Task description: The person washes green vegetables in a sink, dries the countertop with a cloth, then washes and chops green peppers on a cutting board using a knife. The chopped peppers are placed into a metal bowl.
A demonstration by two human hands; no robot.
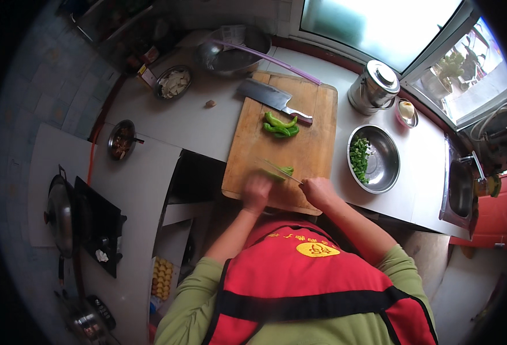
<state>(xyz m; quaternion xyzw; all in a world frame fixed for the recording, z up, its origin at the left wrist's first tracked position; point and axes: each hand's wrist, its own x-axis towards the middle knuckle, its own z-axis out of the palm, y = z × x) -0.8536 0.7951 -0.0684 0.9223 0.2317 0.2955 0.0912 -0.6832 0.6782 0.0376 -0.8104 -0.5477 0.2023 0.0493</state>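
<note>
My right hand (318,192) grips a kitchen knife (293,178), its thin blade pointing left across a wooden cutting board (309,155). Under and beside the blade lie a strip of green pepper (273,174) and a small cut piece of pepper (286,170). My left hand (257,192), blurred, holds the near end of the strip against the board; its fingertips are hard to make out. Farther up the board rest several green pepper pieces (281,126). Behind them a cleaver (267,94) lies flat, its blade overhanging the left edge.
Right of the board stand a steel bowl (385,161) with chopped greens, a lidded steel canister (372,88) and a sink (459,189). At left are a bowl of pale slices (173,83), a seasoning dish (122,140) and a lidded wok (60,215). Purple chopsticks (275,62) bridge a large basin (232,56) and the board.
</note>
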